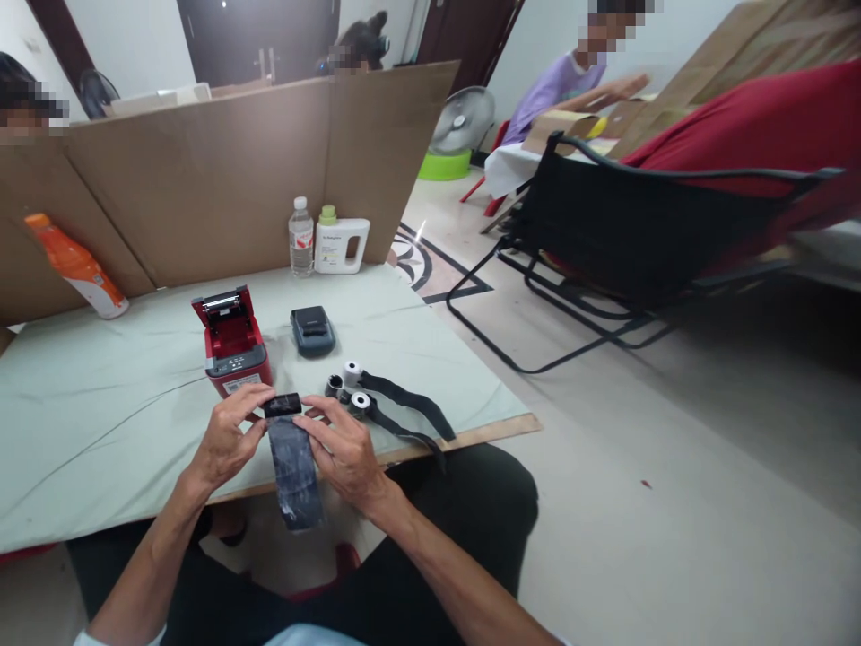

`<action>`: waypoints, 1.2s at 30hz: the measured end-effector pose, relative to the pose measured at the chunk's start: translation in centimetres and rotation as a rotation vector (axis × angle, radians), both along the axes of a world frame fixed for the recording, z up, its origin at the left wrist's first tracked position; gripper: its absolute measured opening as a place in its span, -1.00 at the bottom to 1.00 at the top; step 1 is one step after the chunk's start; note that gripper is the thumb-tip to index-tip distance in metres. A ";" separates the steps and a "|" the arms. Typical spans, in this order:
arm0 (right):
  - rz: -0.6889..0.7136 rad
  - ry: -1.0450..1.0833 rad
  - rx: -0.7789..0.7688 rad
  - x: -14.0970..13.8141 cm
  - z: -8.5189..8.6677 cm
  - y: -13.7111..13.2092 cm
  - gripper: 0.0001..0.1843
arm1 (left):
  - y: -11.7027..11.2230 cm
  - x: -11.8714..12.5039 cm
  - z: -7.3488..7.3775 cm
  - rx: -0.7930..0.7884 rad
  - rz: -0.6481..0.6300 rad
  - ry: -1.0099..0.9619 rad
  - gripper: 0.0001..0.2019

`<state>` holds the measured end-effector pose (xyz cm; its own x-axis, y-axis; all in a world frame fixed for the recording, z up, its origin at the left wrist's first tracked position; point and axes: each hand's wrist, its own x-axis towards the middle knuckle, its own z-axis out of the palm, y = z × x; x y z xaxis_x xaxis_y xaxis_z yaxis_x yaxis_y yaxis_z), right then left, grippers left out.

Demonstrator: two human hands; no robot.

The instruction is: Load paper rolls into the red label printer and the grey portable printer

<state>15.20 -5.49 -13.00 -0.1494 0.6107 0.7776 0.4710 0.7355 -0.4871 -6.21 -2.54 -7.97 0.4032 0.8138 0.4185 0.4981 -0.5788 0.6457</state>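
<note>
Between my two hands is a small roll of dark film (282, 405), its loose strip hanging down past the table's front edge. My left hand (232, 431) pinches the roll's left end with thumb and fingers. My right hand (344, 447) grips its right end. Just beyond my left hand stands a red label printer (237, 345) with its lid raised. A smaller dark grey portable printer (313, 331) lies to the right of it. Close to my right hand are several small rolls (360, 404), two of them trailing dark strips (410, 402) toward the table's edge.
A cardboard partition (221, 179) borders the table's far side. Before it stand a water bottle (301, 238), a white jug (342, 244) and a leaning orange bottle (77, 267). A black folding chair (605, 215) is on the right, with a person in purple (548, 94) and a fan (463, 121) behind.
</note>
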 end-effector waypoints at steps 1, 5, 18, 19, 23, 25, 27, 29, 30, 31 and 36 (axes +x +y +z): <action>0.003 0.001 0.002 -0.1 0.1 -0.1 -0.65 | -0.1 -0.1 0.1 0.000 -0.008 -0.010 -0.59; 0.030 0.030 0.000 -0.5 0.2 -0.4 -0.62 | -0.5 -0.3 0.4 -0.024 -0.028 -0.081 -0.62; 0.046 0.102 0.046 -1.1 0.2 -0.8 -0.59 | -1.6 -0.2 1.2 -0.044 -0.008 -0.164 -0.59; 0.029 0.098 0.052 -1.2 0.2 -0.7 -0.57 | -1.6 0.0 1.3 -0.031 -0.011 -0.160 -0.61; 0.014 0.124 0.088 -1.3 -0.1 -0.6 -0.50 | -2.0 0.5 1.6 -0.005 -0.061 -0.168 -0.69; 0.043 0.149 0.080 -1.2 -0.1 -0.7 -0.49 | -2.1 0.6 1.7 -0.013 -0.080 -0.168 -0.69; 0.078 0.176 0.059 -1.2 0.0 -0.9 -0.52 | -2.2 0.7 1.8 -0.021 -0.074 -0.160 -0.70; 0.111 0.220 0.016 -1.1 0.2 -1.2 -0.56 | -2.3 0.8 1.9 -0.019 -0.044 -0.148 -0.71; 0.124 0.253 -0.017 -1.1 0.3 -1.2 -0.60 | -2.3 0.9 1.9 -0.019 -0.027 -0.141 -0.71; 0.138 0.291 -0.061 -1.1 0.4 -1.3 -0.64 | -2.3 0.9 1.9 -0.021 -0.014 -0.134 -0.72; 0.235 0.439 -0.237 -1.0 0.5 -0.7 -0.82 | -2.2 1.1 2.3 -0.079 -0.021 -0.127 -0.73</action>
